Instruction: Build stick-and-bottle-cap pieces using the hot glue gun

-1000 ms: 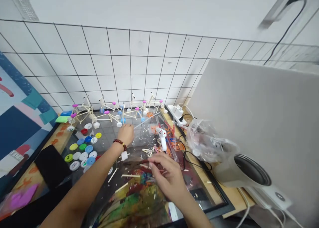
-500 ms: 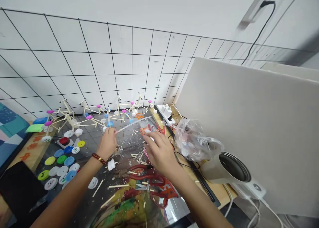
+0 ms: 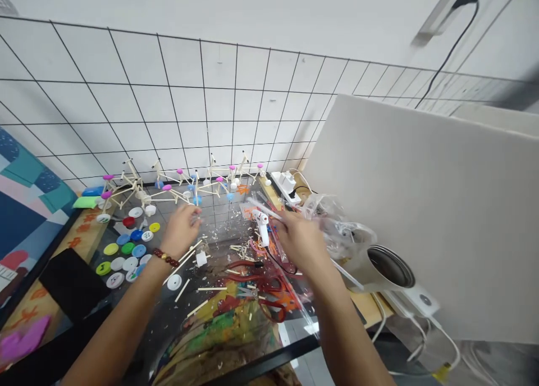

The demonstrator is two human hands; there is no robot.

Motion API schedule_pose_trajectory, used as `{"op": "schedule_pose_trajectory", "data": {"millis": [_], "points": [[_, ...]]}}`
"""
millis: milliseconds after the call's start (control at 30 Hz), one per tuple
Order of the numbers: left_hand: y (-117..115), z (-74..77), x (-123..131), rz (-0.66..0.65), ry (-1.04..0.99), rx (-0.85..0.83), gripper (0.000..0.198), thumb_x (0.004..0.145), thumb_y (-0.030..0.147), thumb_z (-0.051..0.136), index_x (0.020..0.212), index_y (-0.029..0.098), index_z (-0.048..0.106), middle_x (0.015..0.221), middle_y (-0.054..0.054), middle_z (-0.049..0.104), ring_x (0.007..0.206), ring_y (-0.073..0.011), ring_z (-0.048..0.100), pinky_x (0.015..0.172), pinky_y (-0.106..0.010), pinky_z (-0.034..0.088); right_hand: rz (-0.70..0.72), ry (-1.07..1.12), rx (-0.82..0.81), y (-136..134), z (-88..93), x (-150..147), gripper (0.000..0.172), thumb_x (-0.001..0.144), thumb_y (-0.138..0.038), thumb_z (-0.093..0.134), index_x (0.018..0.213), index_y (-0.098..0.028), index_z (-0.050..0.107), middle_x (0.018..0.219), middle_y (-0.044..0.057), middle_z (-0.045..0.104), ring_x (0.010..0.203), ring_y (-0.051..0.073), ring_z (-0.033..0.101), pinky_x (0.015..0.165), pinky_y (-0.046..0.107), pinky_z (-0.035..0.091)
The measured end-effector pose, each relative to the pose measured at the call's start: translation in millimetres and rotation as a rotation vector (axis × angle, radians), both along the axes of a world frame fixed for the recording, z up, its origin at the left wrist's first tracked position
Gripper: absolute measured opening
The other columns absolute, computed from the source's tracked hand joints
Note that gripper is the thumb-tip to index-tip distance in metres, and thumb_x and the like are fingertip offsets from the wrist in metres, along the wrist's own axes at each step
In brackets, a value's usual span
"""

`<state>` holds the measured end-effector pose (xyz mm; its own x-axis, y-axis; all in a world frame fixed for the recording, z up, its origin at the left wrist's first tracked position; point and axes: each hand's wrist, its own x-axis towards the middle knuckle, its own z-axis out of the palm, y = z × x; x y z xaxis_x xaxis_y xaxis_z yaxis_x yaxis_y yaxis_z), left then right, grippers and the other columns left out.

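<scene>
My right hand [image 3: 301,240] is closed around a long translucent glue stick [image 3: 348,275], whose ends show on both sides of the fist. A white glue gun [image 3: 261,227] lies just left of it, with its cord running toward me. My left hand [image 3: 181,228] hovers over the glass tabletop with loosely curled fingers apart and nothing visible in them. Thin wooden sticks [image 3: 185,258] and a small white piece [image 3: 201,258] lie beside that wrist. Bicycle-like models [image 3: 168,188] made of sticks, with pink seats and bottle-cap wheels, stand along the wall.
Coloured bottle caps [image 3: 128,248] spread over the left side. Red-handled scissors [image 3: 252,296] and red pliers [image 3: 244,264] lie near the front. A power strip [image 3: 285,187], a plastic bag [image 3: 345,228] and a tin can [image 3: 389,268] line the right, before a white board [image 3: 421,178].
The glue stick has passed from my left hand to my right, which has moved rightward. My left fingers have loosened. The glue gun now shows fully, and the view has shifted slightly.
</scene>
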<state>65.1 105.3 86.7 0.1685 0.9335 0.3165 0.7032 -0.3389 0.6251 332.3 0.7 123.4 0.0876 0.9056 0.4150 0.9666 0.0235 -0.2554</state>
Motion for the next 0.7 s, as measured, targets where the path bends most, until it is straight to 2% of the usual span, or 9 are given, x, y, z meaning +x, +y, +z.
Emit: {"op": "schedule_pose_trajectory", "data": {"millis": [100,167,200,300,400,567,700], "points": [[-1,-19.7,26,-0.088,-0.307,-0.126,0.022,0.064,0.021,0.071,0.086,0.021,0.070,0.102,-0.005,0.065,0.091,-0.0221,0.059,0.085,-0.036,0.047,-0.124,0.183,-0.119,-14,-23.9,29,0.015,0.086,-0.032,0.057,0.082,-0.020,0.067,0.077,0.003,0.070,0.069,0.019,0.065,0.060,0.027,0.042],[-8,-32.6,49,-0.086,-0.754,-0.393,0.024,0.056,0.021,0.078,0.079,0.019,0.071,0.094,-0.004,0.066,0.086,-0.0191,0.058,0.081,-0.033,0.048,-0.194,0.251,-0.154,-7,-40.1,28,0.018,0.083,-0.037,0.062,0.082,-0.020,0.067,0.081,0.004,0.072,0.075,0.021,0.067,0.065,0.028,0.045],[-13,-38.6,59,-0.095,-0.835,-0.459,0.027,0.055,0.025,0.080,0.080,0.019,0.070,0.090,-0.004,0.067,0.082,-0.0177,0.059,0.079,-0.032,0.049,-0.219,0.256,-0.174,0,-46.8,23,0.021,0.082,-0.040,0.064,0.084,-0.019,0.067,0.082,0.006,0.072,0.076,0.022,0.068,0.066,0.029,0.045],[-27,-55.6,85,-0.098,-0.998,-0.580,0.033,0.058,0.032,0.079,0.085,0.016,0.068,0.081,-0.004,0.067,0.073,-0.0148,0.061,0.072,-0.031,0.051,-0.308,0.213,-0.195,23,-58.8,2,0.038,0.077,-0.050,0.070,0.097,-0.018,0.062,0.090,0.010,0.073,0.082,0.026,0.069,0.068,0.032,0.047],[-37,-70.3,100,-0.061,-1.149,-0.641,0.033,0.057,0.031,0.080,0.083,0.015,0.065,0.075,-0.002,0.065,0.069,-0.0123,0.062,0.072,-0.030,0.051,-0.367,0.186,-0.214,39,-63.6,-12,0.050,0.074,-0.052,0.073,0.106,-0.018,0.055,0.091,0.012,0.073,0.084,0.028,0.070,0.069,0.033,0.047],[-45,-84.8,119,-0.032,-1.306,-0.708,0.033,0.058,0.030,0.084,0.081,0.016,0.066,0.079,-0.003,0.067,0.072,-0.0113,0.063,0.076,-0.028,0.052,-0.365,0.254,-0.204,45,-71.2,-10,0.037,0.078,-0.034,0.067,0.107,-0.017,0.050,0.091,0.013,0.072,0.085,0.028,0.071,0.070,0.033,0.048],[-52,-82.4,141,-0.126,-1.360,-0.768,0.042,0.063,0.045,0.083,0.089,0.016,0.069,0.086,-0.006,0.070,0.075,-0.0137,0.065,0.073,-0.027,0.053,-0.288,0.520,-0.067,42,-69.0,-6,0.041,0.073,-0.035,0.067,0.104,-0.018,0.047,0.089,0.010,0.071,0.082,0.026,0.071,0.070,0.032,0.050]]}}
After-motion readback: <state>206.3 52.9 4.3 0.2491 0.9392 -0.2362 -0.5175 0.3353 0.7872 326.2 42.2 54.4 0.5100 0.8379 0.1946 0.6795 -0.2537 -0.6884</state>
